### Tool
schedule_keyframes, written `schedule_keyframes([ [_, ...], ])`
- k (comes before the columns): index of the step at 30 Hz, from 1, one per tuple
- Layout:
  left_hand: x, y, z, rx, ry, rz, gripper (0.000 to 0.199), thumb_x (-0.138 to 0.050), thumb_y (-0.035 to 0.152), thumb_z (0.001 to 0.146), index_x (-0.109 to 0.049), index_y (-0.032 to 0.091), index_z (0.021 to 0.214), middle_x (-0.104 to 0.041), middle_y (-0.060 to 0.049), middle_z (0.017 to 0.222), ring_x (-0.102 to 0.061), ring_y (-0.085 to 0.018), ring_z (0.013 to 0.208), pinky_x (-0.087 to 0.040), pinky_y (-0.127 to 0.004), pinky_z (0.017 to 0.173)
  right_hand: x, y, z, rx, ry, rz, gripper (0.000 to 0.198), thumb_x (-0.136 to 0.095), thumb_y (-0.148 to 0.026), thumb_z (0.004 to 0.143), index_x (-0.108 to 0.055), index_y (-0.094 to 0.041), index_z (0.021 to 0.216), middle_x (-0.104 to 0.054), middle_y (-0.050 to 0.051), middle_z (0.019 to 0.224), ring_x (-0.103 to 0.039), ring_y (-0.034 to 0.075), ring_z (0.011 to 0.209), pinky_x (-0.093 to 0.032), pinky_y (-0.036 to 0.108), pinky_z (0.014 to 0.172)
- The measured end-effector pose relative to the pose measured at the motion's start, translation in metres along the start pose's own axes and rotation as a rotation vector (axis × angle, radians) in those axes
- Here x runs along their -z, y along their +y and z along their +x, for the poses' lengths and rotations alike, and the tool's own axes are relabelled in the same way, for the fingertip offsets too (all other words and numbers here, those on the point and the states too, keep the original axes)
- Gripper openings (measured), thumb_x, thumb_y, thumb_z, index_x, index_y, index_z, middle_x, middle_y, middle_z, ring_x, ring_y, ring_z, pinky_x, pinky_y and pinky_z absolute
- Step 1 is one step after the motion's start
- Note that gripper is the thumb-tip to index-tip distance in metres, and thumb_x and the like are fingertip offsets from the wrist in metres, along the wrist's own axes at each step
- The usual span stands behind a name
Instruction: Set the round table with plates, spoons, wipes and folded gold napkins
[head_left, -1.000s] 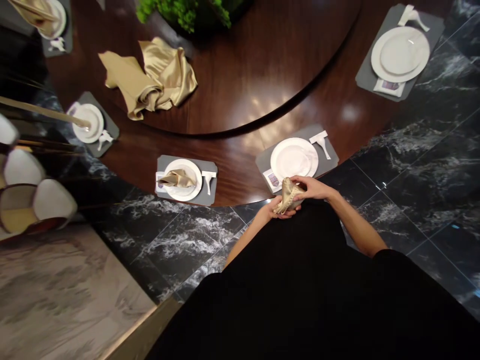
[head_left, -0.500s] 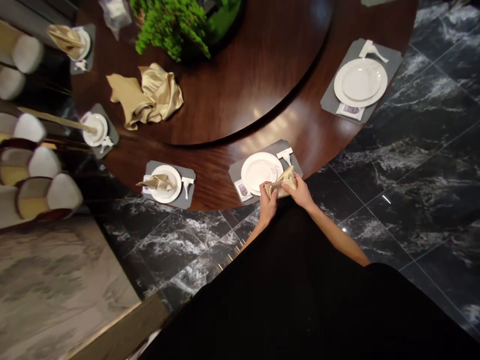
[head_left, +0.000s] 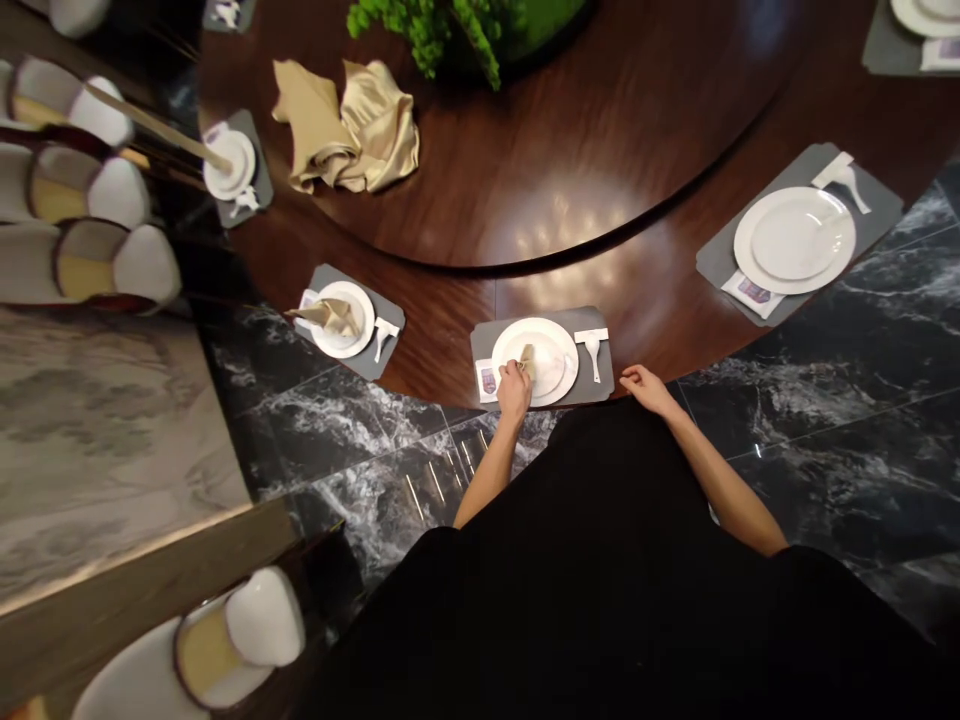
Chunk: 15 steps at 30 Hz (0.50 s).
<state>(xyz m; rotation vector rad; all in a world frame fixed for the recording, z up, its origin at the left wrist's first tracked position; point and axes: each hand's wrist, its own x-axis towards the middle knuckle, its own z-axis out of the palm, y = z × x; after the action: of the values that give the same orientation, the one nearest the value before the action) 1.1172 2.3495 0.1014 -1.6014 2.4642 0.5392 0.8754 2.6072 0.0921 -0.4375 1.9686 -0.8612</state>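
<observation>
My left hand [head_left: 514, 392] pinches a folded gold napkin [head_left: 528, 356] over the white plates [head_left: 556, 368] in front of me; its fingers hide much of the cloth. My right hand [head_left: 646, 388] is apart from it, at the table's edge, fingers loosely stretched and nothing in them. Beneath the plates lies a grey placemat [head_left: 489, 333]. A white spoon [head_left: 594, 358] on a rest sits right of the plates. A printed white packet [head_left: 487, 382] lies to their left.
Loose gold napkins [head_left: 352, 130] lie heaped on the turntable near a green plant [head_left: 427, 30]. Left of me, another setting holds a folded napkin [head_left: 334, 314]; to the right is a setting with bare plates [head_left: 802, 240]. Chairs [head_left: 142, 265] stand at the left.
My right hand has let go of the gold napkin and moved right. My left hand has brought the napkin left onto the plates. The view has shifted.
</observation>
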Motion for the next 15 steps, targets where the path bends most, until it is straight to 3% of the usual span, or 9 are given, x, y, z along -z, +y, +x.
schedule_keyframes([
  [4,-0.013,0.007,0.009,0.058,0.035,0.027,0.033,-0.051,0.030,0.115,-0.061,0.017,0.145,-0.066,-0.021,0.138,-0.075,-0.030,0.109,-0.059,-0.037,0.087,0.026,0.008,0.022,-0.039,0.012,-0.015,0.012,-0.072,-0.029,0.101,-0.071,-0.021,0.110,-0.079,0.003,0.092,-0.076,0.018,0.080,-0.059,0.031,0.086],
  [11,-0.024,0.032,0.011,0.159,0.044,0.021,0.032,-0.050,0.031,0.116,-0.058,0.018,0.145,-0.065,-0.021,0.140,-0.075,-0.029,0.107,-0.058,-0.036,0.088,0.032,-0.018,0.067,0.039,-0.229,-0.081,0.008,-0.072,-0.024,0.101,-0.073,-0.021,0.109,-0.079,0.002,0.091,-0.076,0.017,0.080,-0.056,0.027,0.080],
  [15,-0.021,0.044,0.011,0.191,0.045,0.035,0.037,-0.054,0.033,0.115,-0.057,0.019,0.149,-0.064,-0.021,0.140,-0.073,-0.032,0.117,-0.058,-0.040,0.096,0.040,-0.022,0.086,0.070,-0.264,-0.127,0.009,-0.071,-0.025,0.101,-0.073,-0.020,0.109,-0.079,0.002,0.092,-0.075,0.017,0.081,-0.057,0.027,0.082],
])
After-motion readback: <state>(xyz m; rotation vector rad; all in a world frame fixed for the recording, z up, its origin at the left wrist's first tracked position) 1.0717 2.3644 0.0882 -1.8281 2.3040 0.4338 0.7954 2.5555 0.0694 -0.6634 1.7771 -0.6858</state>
